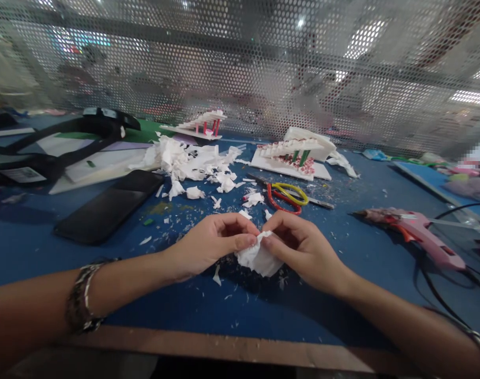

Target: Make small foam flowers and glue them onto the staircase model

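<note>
Between my two hands is a crumpled piece of white tissue paper (260,259), held low over the table's front half. My left hand (216,239) pinches its upper left edge between thumb and fingers. Close beside it, my right hand (303,250) pinches the upper right edge, the fingertips of both nearly meeting. Just beyond the hands lie scissors (289,197) with one yellow and one red handle. A heap of torn white tissue (184,160) spreads behind them, with small scraps scattered around.
A pink glue gun (425,231) with a cable lies at right. Two small staircase models (202,125) (299,152) stand at the back before a perforated metal screen (240,68). At left are a black phone-like slab (111,208) and a black strap (66,137).
</note>
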Motion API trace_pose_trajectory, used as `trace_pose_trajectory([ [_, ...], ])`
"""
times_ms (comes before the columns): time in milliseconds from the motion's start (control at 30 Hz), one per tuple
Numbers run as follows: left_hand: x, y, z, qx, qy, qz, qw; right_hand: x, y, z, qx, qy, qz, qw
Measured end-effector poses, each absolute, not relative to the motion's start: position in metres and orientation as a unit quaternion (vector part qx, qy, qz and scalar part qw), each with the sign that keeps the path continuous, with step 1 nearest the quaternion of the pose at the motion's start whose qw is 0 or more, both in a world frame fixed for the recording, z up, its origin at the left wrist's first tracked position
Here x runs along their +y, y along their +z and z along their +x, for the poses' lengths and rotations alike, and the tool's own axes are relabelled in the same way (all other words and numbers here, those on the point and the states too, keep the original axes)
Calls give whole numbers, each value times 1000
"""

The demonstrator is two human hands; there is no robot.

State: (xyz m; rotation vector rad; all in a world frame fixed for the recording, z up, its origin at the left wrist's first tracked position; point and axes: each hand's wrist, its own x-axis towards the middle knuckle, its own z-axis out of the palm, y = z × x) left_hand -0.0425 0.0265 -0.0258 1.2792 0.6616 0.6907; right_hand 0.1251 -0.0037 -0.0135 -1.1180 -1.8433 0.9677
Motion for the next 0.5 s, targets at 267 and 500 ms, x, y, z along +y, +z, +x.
trace_pose_trajectory([
  [267, 24, -26, -39, 324, 335, 592, 658, -5, -18, 119, -718, 334, -475, 385],
  [500, 21, -20, -41, 352, 341, 679, 547, -9, -20, 118, -744, 230, -503, 373],
])
